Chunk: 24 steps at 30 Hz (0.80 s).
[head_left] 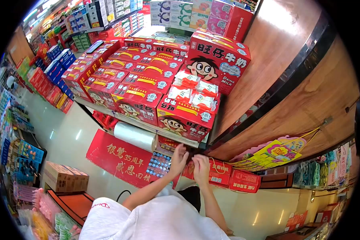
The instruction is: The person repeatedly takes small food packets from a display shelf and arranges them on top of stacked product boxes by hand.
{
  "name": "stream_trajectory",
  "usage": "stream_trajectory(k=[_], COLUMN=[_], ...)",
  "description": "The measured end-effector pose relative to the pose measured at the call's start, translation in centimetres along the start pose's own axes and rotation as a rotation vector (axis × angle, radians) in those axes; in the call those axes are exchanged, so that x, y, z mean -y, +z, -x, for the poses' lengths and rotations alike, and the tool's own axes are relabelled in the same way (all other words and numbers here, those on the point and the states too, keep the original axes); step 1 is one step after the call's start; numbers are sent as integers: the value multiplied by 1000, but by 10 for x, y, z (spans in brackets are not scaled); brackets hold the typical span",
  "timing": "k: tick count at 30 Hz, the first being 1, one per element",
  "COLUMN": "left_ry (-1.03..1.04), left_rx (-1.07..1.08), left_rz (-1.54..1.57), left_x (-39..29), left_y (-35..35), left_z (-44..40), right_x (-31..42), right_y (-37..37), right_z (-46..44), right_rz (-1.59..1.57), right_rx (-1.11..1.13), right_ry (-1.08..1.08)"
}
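Note:
My left hand (179, 161) is raised just below the front edge of the display shelf, its fingers apart and nothing visible in them. Close beside it on the right, my right hand (201, 169) has loosely bent fingers, with nothing visible in its grasp. The hands do not touch. Just beyond them is a red milk carton (185, 120), with several small white-and-red packets (193, 91) lying on top. A large roll of clear plastic film (135, 136) lies under the shelf, left of my hands. Several small blue-topped cans or cups (159, 165) stand near my left wrist.
More red milk cartons (136, 100) fill the shelf, and a phone (95, 47) lies at its far left. A wooden panel (260, 76) rises on the right. Red boxes (220, 174) stand low at right. A cardboard box (66, 177) is at left.

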<state>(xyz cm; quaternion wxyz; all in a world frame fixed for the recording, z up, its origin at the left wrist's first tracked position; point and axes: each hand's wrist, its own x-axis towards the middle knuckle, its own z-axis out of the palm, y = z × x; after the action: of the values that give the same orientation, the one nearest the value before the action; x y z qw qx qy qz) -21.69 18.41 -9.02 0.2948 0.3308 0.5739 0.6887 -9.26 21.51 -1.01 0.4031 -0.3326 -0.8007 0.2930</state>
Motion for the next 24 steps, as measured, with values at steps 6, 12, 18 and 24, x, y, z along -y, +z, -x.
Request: stream_trajectory(k=[6,12,18,24], left_ry=[-238,-238,-158,-126], left_rx=[416,971,1290,1325], left_rz=[-28,-179,-181,-182], left_x=[13,31,41,39], left_y=[-18,-20,-4,32], left_z=[43,100,127,146], right_x=[-28,-23,-7,-6], right_y=[9,21,-1,-20], right_z=[148,230,252,285], right_rz=[-60,-172,-128,-240], right_rx=[-33,-177,-120,-213], right_ry=[468,685,944,826])
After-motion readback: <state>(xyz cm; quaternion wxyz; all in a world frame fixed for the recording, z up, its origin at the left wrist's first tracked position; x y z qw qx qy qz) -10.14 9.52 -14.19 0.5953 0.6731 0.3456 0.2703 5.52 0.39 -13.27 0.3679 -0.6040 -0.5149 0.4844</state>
